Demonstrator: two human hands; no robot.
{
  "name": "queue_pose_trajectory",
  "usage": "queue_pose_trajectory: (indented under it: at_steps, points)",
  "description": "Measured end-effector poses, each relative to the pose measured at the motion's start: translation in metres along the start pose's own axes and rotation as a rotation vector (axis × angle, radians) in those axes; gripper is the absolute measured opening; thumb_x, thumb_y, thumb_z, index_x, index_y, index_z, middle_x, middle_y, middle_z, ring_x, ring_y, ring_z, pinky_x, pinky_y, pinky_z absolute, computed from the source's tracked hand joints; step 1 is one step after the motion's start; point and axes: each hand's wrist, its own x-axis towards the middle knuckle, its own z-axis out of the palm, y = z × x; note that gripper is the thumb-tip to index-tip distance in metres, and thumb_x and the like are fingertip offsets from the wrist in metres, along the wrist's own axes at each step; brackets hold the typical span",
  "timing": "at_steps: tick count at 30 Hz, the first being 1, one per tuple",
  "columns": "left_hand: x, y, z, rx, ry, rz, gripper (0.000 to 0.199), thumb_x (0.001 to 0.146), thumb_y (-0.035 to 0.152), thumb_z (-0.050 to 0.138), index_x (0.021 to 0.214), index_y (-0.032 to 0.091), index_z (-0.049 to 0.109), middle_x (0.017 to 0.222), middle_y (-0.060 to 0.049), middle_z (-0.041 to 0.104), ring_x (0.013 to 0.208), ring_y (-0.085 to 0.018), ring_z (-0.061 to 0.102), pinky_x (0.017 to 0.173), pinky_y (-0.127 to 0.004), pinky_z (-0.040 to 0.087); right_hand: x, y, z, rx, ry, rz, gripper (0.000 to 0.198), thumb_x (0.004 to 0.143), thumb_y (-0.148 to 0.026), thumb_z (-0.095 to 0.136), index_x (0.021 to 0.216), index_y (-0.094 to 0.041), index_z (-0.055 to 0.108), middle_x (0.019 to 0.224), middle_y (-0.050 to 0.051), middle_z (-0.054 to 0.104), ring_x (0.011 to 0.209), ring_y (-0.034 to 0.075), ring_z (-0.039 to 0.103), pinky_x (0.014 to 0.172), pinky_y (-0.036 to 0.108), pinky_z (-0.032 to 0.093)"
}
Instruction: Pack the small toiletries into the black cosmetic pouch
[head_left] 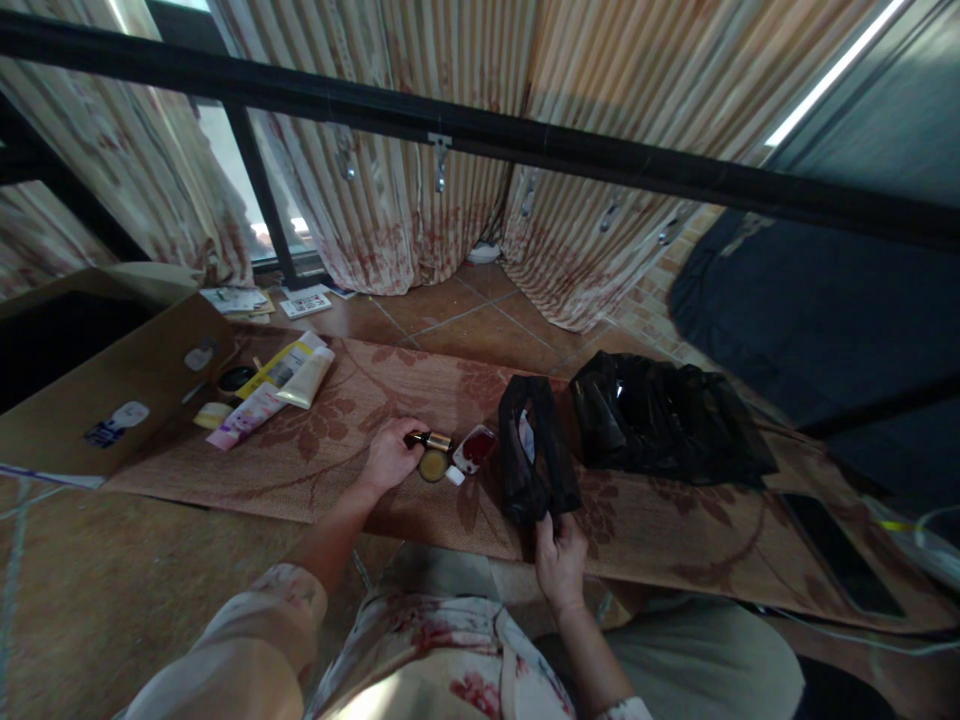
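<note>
My left hand (394, 455) has its fingers closed around the dark end of a small black-and-gold bottle (435, 440) lying on the patterned runner. Just below that bottle sits a round, gold-topped container (433, 466). To its right lies a clear bottle of dark red liquid (476, 448) with a white cap (454, 476). My right hand (561, 560) pinches the near edge of a small black plastic bag (517, 490). The bag's mouth gapes upward, and something pale shows inside, too obscured to name.
Several tubes, among them a pink-and-white tube (247, 415), lie at left beside a cardboard box (142, 400). A larger black plastic bag (660, 420) and a phone (844, 555) rest at right. A dark metal bar (480, 133) crosses in front of the curtains.
</note>
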Motion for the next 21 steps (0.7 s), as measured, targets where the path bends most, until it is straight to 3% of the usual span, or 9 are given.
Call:
queue_pose_trajectory:
  at_steps: [7,15,21]
  points:
    - [0.0001,0.0017,-0.0012,0.006,-0.004,-0.005,0.027,0.067,0.009,0.055,0.086,0.024,0.067,0.092,-0.001,0.07,0.093,-0.02,0.061,0.088,-0.035,0.047,0.0011,0.0004,0.0012,0.027,-0.012,0.015,0.039,0.089,-0.043,0.047,0.098,-0.012,0.068,0.095,0.015,0.071,0.092,0.026,0.064,0.083,0.036,0.047]
    - [0.0,0.0025,-0.0013,0.006,-0.001,-0.011,0.027,0.067,0.008,0.054,0.085,0.024,0.067,0.091,-0.001,0.07,0.093,-0.02,0.06,0.088,-0.035,0.048,-0.0008,-0.0054,-0.0019,-0.049,0.019,-0.016,0.037,0.089,-0.044,0.046,0.091,-0.013,0.068,0.085,0.013,0.072,0.08,0.024,0.064,0.072,0.032,0.047]
    - [-0.0002,0.0007,-0.0001,0.007,0.006,-0.009,0.027,0.067,0.008,0.054,0.085,0.024,0.067,0.092,-0.001,0.07,0.093,-0.02,0.06,0.088,-0.035,0.048,-0.0003,-0.0032,-0.0018,-0.068,0.013,-0.016,0.038,0.09,-0.045,0.045,0.092,-0.013,0.067,0.085,0.014,0.071,0.083,0.026,0.064,0.074,0.033,0.047]
